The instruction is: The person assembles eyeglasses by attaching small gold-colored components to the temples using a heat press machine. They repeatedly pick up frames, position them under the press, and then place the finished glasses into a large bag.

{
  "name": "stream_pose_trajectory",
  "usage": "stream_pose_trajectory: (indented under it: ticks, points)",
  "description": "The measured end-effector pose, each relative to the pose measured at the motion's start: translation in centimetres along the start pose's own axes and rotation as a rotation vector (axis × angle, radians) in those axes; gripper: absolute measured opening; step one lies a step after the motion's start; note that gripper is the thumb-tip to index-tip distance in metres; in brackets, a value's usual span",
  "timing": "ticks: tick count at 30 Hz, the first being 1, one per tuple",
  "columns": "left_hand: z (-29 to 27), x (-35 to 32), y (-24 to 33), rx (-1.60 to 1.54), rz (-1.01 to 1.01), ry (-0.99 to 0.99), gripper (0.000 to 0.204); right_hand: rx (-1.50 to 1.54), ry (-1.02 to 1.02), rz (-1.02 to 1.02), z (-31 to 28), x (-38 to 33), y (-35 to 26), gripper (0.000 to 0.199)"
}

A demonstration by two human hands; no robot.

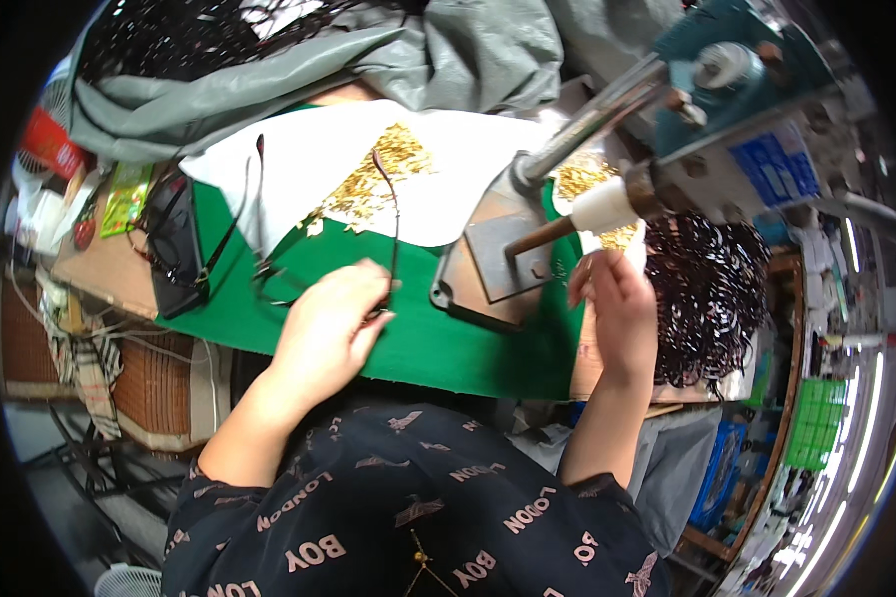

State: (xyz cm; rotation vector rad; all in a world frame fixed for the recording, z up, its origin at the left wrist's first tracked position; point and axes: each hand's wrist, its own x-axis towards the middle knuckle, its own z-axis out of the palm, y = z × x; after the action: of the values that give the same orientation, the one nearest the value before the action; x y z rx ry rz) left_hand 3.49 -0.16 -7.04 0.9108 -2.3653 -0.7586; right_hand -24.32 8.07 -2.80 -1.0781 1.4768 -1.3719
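My left hand [334, 323] is closed around the front of a pair of thin dark eyeglasses [396, 234], low over a green cloth [428, 358]. The glasses' two temple arms point away from me, and my fingers hide part of the frame. Just beyond lie many small gold pieces [393, 154] on a white sheet [468, 139]. To the right stands a hand press [503, 249] with a square metal plate on its base. My right hand [622, 298] is beside the press's right edge, fingertips pinched together near more gold pieces [587, 177]. Anything between those fingertips is too small to make out.
A bundle of dark shiny strands [707, 298] lies right of my right hand. Grey sheeting [498, 55] is heaped along the back. At left are a dark flat case [174, 264] and a yellow-green packet [124, 199]. The press's upper arm [727, 129] overhangs the right side.
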Motion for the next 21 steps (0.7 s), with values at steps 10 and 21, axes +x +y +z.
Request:
stream_pose_trajectory:
  ticks: [10, 21]
  points:
    - [0.1, 2.5, 3.1, -0.535, 0.209, -0.026, 0.067, 0.382, -0.386, 0.034, 7.9, -2.0, -0.4, 0.002]
    - [0.6, 2.7, 3.7, -0.75, 0.166, -0.043, 0.055, 0.333, -0.297, 0.153, 7.5, -2.5, -0.4, 0.005]
